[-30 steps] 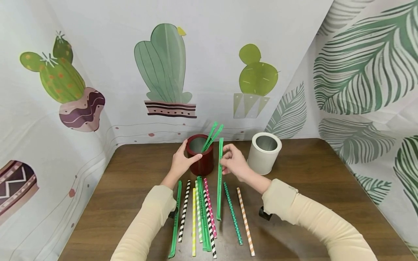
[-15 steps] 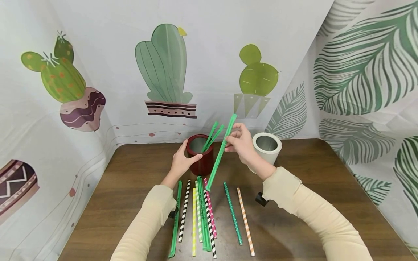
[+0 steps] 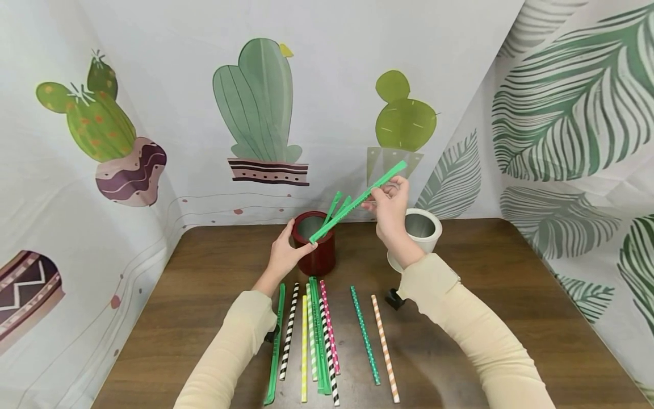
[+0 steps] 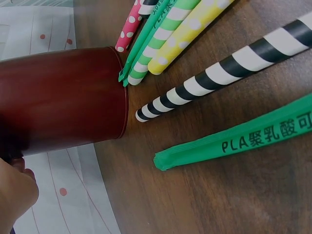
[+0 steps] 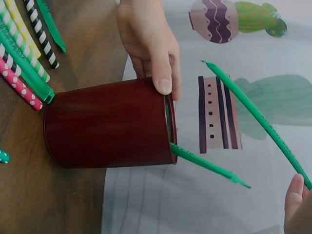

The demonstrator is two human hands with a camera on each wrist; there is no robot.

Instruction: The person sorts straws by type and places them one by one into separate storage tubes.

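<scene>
My left hand (image 3: 284,253) grips the dark red cylindrical cup (image 3: 319,260) by its rim, thumb on the near side. Green wrapped straws (image 3: 334,203) stick out of that cup, leaning right. With thumb and fingers my right hand (image 3: 392,209) pinches another green wrapped straw (image 3: 365,194) near its upper end. This straw slants down to the left. Its lower tip overlaps the cup's rim in the head view, but in the right wrist view the held straw (image 5: 258,117) is apart from the cup's mouth.
On the wooden table (image 3: 204,284) lie several straws: green wrapped (image 3: 276,346), black striped (image 3: 288,332), yellow (image 3: 304,352), pink dotted (image 3: 329,324), teal dotted (image 3: 365,335) and orange striped (image 3: 385,349). A white cup (image 3: 429,238) stands at right, partly behind my right hand. A printed cloth hangs behind.
My right hand has risen and moved right, tilting the green wrapped straw from near upright to a slant, its lower tip swinging up to the red cup's rim. My left hand keeps its hold.
</scene>
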